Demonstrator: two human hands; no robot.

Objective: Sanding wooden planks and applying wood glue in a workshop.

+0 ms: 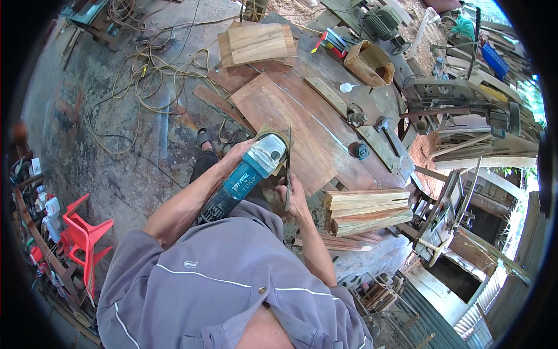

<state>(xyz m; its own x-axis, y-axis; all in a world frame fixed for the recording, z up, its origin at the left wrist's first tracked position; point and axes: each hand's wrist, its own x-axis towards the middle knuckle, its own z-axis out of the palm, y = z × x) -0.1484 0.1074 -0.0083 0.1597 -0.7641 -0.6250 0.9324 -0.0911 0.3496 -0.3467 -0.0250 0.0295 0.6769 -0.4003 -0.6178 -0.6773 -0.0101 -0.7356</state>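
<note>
A teal angle grinder (237, 179) with a silver head lies across the front of my body. My left hand (237, 153) is closed on its far side, near the head; part of the fingers is hidden behind the tool. A tan square-looking pad or disc (268, 129) shows at the head's far edge. My right hand (296, 198) grips a thin, dark, narrow strip (289, 166), which stands on edge beside the grinder's head. Whether the strip is wood or metal, I cannot tell. Whether strip and disc touch is also unclear.
Beyond my hands lies a wide brown board (273, 110) on a wooden worktop, with stacked panels (258, 43) farther off. Planks (369, 210) sit at right, near a wooden box (369, 61). Tangled cords (148, 72) cover the floor; a red plastic chair (82, 237) stands left.
</note>
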